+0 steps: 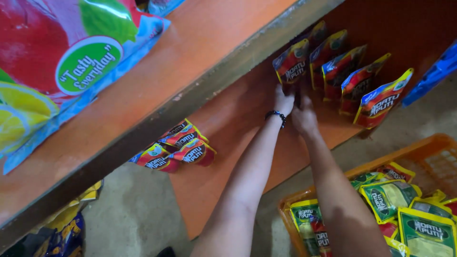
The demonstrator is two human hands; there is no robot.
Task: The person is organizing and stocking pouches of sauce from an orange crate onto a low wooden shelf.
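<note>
Both arms reach under the upper shelf onto a lower orange shelf (pixel 238 128). My left hand (pixel 283 101), with a dark bead bracelet at the wrist, and my right hand (pixel 304 116) are pressed together around the bottom of a red and yellow sauce pouch (pixel 291 64) that stands upright at the near end of a row of like pouches (pixel 362 83). Fingers of both hands are closed on its lower edge.
Several more red pouches (pixel 178 147) lie in a loose heap at the shelf's left edge. An orange plastic crate (pixel 428 152) on the floor at lower right holds green and red pouches. A large colourful bag (pixel 62 62) lies on the upper shelf. Blue packets (pixel 435 74) sit far right.
</note>
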